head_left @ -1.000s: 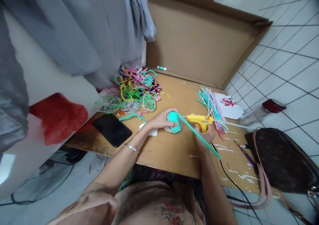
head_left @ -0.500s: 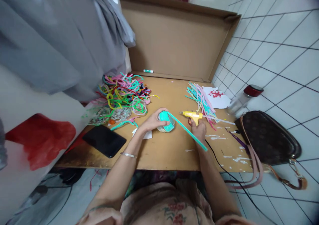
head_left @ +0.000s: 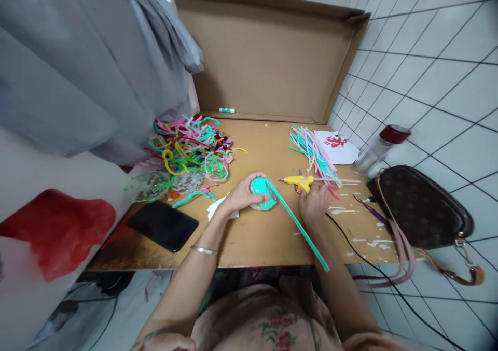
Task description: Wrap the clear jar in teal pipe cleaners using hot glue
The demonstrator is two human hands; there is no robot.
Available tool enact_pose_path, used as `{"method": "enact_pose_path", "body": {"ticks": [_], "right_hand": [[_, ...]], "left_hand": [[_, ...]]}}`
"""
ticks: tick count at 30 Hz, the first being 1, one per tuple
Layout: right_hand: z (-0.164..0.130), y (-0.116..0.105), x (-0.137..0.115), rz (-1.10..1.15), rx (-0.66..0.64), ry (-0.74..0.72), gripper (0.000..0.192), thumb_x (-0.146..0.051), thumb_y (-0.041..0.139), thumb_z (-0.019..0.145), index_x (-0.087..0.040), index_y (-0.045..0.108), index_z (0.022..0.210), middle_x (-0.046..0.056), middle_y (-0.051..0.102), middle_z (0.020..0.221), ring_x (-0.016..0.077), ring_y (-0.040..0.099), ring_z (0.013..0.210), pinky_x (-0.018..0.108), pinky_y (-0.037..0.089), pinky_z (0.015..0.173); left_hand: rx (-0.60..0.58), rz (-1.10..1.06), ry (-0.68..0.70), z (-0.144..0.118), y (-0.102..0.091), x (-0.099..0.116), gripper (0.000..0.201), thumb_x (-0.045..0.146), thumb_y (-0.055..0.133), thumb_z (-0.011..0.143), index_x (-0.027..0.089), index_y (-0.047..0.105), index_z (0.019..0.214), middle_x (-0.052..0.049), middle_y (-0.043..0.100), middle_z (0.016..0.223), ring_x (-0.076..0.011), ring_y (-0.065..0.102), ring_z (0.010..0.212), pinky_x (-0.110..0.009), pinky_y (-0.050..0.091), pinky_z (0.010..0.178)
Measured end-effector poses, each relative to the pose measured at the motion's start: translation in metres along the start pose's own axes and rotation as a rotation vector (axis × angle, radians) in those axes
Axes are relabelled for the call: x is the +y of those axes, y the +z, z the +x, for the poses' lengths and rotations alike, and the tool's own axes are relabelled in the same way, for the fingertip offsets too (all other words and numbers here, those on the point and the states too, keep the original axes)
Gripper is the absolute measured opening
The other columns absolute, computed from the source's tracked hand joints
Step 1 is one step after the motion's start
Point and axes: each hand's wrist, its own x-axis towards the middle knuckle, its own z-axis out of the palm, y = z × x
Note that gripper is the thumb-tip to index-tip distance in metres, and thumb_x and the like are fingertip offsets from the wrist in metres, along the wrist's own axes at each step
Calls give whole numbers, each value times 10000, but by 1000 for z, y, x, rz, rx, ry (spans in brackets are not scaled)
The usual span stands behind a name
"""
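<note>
So the right hand [head_left: 314, 204] just let go of the glue gun [head_left: 299, 182], now lying right beside its loosely curled fingers, while the left hand [head_left: 243, 194] still cups the teal coil [head_left: 263, 193] on the worktop [head_left: 257, 237].

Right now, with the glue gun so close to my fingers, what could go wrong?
The yellow glue gun lies with its nozzle toward the teal coil that the left hand holds; the tip may burn fingers. The right hand rests just beside the gun, above its black cord, which a sleeve could snag. The loose teal strip juts past the table edge and may catch.
</note>
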Motion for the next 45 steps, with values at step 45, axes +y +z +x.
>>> {"method": "enact_pose_path", "body": {"ticks": [45], "right_hand": [[-29,-15,-59,748,-10,-493,133,-253,578,890,-233,709,900,44,681,841,175,648,804,370,553,770]], "left_hand": [[-25,-40,-18,-2,-4,0,658,288,788,582,187,549,1186,-75,594,1216,-250,558,1109,-369,438,999]]}}
